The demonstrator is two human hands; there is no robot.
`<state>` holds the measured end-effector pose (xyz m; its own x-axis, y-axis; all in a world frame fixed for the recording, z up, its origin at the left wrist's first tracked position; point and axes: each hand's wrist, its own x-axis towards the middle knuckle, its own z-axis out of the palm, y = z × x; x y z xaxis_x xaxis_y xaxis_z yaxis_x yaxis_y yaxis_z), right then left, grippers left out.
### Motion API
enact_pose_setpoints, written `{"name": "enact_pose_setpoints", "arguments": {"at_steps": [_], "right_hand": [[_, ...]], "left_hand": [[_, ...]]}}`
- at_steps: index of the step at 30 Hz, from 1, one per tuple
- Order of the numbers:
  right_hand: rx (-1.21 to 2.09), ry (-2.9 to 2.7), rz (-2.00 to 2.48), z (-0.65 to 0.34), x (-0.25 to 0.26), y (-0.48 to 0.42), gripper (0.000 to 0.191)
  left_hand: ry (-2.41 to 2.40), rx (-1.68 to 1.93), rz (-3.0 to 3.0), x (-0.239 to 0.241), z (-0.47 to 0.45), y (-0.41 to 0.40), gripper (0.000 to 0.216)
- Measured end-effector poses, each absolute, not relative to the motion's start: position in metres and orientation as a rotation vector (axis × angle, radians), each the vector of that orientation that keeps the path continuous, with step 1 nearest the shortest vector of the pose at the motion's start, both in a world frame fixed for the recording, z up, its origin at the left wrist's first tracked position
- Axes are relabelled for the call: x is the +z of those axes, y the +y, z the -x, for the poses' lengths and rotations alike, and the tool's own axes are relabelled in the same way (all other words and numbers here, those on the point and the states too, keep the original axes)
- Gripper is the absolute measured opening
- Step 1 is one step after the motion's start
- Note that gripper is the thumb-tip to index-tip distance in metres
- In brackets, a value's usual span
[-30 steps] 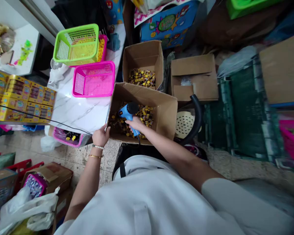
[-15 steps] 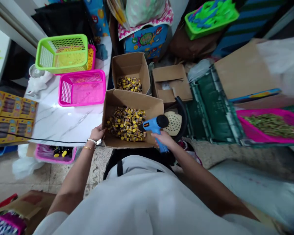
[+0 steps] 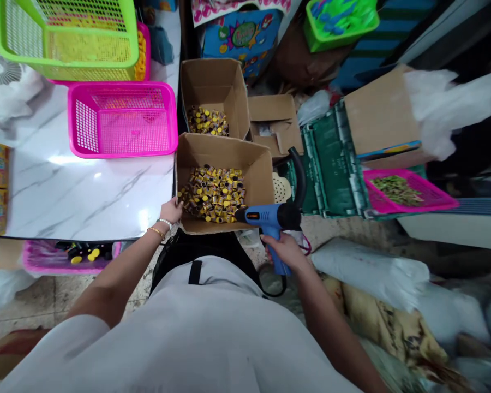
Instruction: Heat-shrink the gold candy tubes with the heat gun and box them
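My right hand point(image 3: 285, 249) is wrapped round the handle of a blue heat gun point(image 3: 272, 218), held outside the near right corner of an open cardboard box point(image 3: 257, 164). The gun's nozzle points left toward the box. Inside the box lie several small yellow-and-black capped bottles point(image 3: 213, 194). My left hand point(image 3: 171, 210) grips the box's near left corner, fingers curled over the rim. A bead bracelet and a gold bangle sit on that wrist.
A white marble table point(image 3: 82, 191) with a pink basket point(image 3: 123, 117) and a green basket point(image 3: 65, 35) stands at left. A second cardboard box point(image 3: 213, 82) of bottles stands behind. A green crate point(image 3: 331, 164) and a pink tray point(image 3: 409, 191) are at right.
My right hand has drawn the heat gun out of the box and moved it right and toward me. My left hand stays on the box corner. The view has shifted right and downward.
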<state>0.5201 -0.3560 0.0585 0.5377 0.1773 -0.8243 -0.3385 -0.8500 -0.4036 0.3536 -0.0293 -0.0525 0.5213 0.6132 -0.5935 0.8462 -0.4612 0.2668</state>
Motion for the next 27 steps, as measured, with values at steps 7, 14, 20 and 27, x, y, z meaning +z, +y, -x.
{"name": "enact_pose_setpoints", "arguments": {"at_steps": [7, 14, 20, 27], "right_hand": [[1.224, -0.146, 2.643, -0.487, 0.036, -0.324, 0.025], [1.096, 0.112, 2.486, -0.495, 0.016, -0.329, 0.029], [0.934, 0.164, 2.379, -0.54, 0.0, -0.292, 0.042], [1.007, 0.194, 2.414, -0.544, 0.0, -0.29, 0.036]], "left_hand": [[0.973, -1.098, -2.103, -0.035, -0.342, -0.032, 0.052], [0.792, -0.967, -2.158, -0.005, -0.35, 0.019, 0.048], [1.078, 0.105, -2.506, -0.045, -0.383, 0.079, 0.044], [0.989, 0.343, -2.517, -0.097, -0.384, 0.068, 0.037]]}}
